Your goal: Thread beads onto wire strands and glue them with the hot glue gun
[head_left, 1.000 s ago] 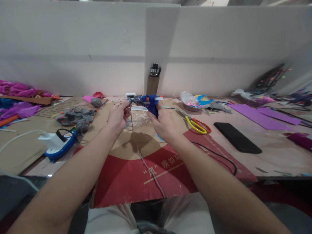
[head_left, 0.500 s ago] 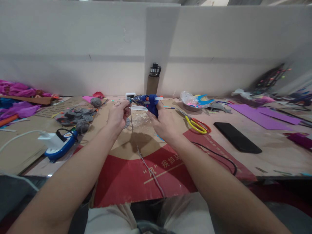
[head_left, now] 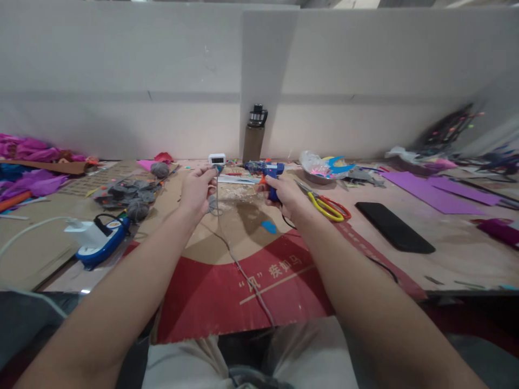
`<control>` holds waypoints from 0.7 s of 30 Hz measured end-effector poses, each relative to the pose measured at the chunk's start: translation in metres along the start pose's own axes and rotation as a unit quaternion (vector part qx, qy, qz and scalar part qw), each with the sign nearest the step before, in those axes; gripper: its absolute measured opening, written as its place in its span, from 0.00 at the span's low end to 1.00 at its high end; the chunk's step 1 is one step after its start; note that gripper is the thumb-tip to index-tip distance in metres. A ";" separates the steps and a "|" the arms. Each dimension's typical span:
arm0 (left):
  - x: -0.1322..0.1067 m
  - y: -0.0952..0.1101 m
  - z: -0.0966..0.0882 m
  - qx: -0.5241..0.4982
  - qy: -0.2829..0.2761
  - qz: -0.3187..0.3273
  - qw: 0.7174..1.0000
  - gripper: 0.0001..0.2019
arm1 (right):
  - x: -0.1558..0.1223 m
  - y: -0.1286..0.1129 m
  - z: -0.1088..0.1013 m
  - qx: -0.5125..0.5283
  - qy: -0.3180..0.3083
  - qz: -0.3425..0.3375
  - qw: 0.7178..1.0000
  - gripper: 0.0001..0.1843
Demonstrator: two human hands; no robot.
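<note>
Pinched between the fingertips of my left hand (head_left: 198, 189) is a small blue piece (head_left: 219, 168), too small to make out fully. Grey yarn (head_left: 239, 266) hangs from beside it and trails over the red and brown cardboard (head_left: 190, 302) towards my lap. My right hand (head_left: 286, 193) is closed round the handle of a blue hot glue gun (head_left: 274, 172). Its nozzle points left, apart from the blue piece. On the cardboard below the gun lies a blue scrap (head_left: 268, 227).
Scissors (head_left: 327, 208) and a black phone (head_left: 394, 227) lie to the right, near a bowl of scraps (head_left: 320, 178). A bottle (head_left: 254, 141) stands by the wall. Grey yarn balls (head_left: 137, 209) and a blue power strip (head_left: 101, 251) are on the left. Purple sheets (head_left: 425, 189) lie far right.
My right hand has drawn the glue gun back to the right, away from the blue piece. My left hand has stayed nearly still, and the clock behind it shows more.
</note>
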State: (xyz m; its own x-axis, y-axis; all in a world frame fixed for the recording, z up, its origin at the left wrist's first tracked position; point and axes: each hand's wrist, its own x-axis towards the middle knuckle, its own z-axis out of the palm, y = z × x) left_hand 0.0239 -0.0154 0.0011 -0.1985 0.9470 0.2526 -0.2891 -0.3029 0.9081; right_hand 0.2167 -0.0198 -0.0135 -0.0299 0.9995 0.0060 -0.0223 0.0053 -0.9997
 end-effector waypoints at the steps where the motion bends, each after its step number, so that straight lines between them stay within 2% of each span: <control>1: -0.001 0.000 0.001 0.009 -0.005 0.010 1.000 0.06 | 0.005 0.003 -0.004 -0.052 0.015 0.027 0.998 0.05; 4: -0.005 0.001 0.005 0.047 -0.036 0.034 0.998 0.04 | 0.016 0.013 -0.017 -0.185 0.043 0.074 0.979 0.06; 7: -0.008 0.002 0.007 0.088 -0.053 0.056 0.993 0.05 | 0.021 0.020 -0.029 -0.252 0.069 0.079 0.962 0.07; 9: -0.009 0.001 0.007 0.113 -0.052 0.073 0.990 0.05 | 0.019 0.020 -0.032 -0.353 0.134 0.026 0.926 0.08; 11: -0.009 -0.001 0.006 0.142 -0.051 0.097 0.984 0.04 | 0.014 0.017 -0.028 -0.434 0.205 -0.073 0.874 0.09; 12: -0.009 -0.002 0.006 0.162 -0.051 0.111 0.979 0.03 | 0.012 0.015 -0.022 -0.437 0.221 -0.126 0.863 0.10; 13: -0.009 -0.003 0.006 0.184 -0.053 0.125 0.974 0.02 | 0.008 0.013 -0.014 -0.403 0.213 -0.166 0.874 0.09; 15: -0.010 -0.005 0.006 0.226 -0.060 0.152 0.960 0.03 | 0.002 0.011 0.008 -0.255 0.132 -0.205 0.936 0.08; 17: -0.011 -0.005 0.007 0.264 -0.067 0.179 0.945 0.05 | -0.006 0.009 0.031 -0.079 0.035 -0.168 0.982 0.11; 19: -0.014 -0.004 0.008 0.313 -0.069 0.218 0.922 0.07 | -0.014 0.007 0.049 0.070 -0.036 -0.102 0.992 0.15; 21: -0.017 -0.002 0.009 0.369 -0.068 0.260 0.890 0.08 | -0.020 0.003 0.059 0.168 -0.072 -0.064 0.981 0.20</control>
State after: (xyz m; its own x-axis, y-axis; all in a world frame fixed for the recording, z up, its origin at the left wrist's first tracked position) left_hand 0.0362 -0.0299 -0.0026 0.0032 0.7184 0.6957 0.5129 -0.5984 0.6155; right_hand 0.1583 -0.0419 -0.0152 -0.1466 0.9766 0.1577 -0.3618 0.0954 -0.9274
